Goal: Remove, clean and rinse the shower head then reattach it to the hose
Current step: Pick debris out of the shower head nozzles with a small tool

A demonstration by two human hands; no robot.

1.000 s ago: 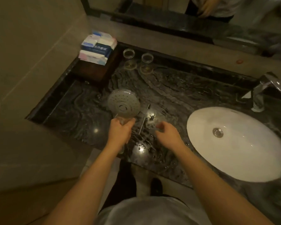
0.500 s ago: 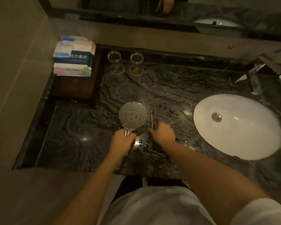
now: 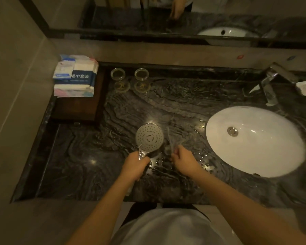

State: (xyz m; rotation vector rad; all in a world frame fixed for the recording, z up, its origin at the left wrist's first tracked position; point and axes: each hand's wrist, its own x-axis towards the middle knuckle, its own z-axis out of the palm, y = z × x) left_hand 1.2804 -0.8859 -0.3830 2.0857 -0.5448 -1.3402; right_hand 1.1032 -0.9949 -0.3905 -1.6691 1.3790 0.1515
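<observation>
The round chrome shower head (image 3: 149,137) faces up over the dark marble counter (image 3: 88,156), its nozzle plate towards me. My left hand (image 3: 134,166) grips its handle from below. My right hand (image 3: 184,159) holds the end of a thin brush-like stick (image 3: 170,140), blurred, which points up just to the right of the head. No hose is in view.
A white oval sink (image 3: 254,154) with a chrome faucet (image 3: 270,85) lies to the right. Two glass cups (image 3: 129,74) stand at the back, beside a wooden tray (image 3: 74,110) with packaged towels (image 3: 76,75). Water drops spot the counter near my hands. A mirror runs along the back wall.
My right hand reached the thin stick on the counter, took hold of it and lifted it beside the shower head. The left hand kept holding the head.
</observation>
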